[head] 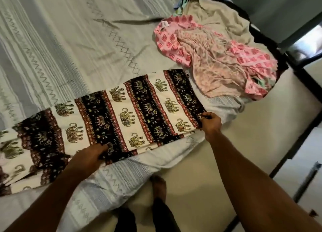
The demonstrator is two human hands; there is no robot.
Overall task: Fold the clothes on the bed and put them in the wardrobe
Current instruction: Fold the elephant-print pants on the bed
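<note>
**Gripping an elephant-print cloth on the bed**

Lying flat across the bed, from 9 o'clock toward 3 o'clock: elephant-print cloth. Left hand at 7 o'clock, fingers curled over its near edge. Right hand at 3 o'clock, pinching its end corner. Heaped at 1 o'clock: pink clothes, unfolded.

bed, elephant-print cloth, pink clothes pile
</note>
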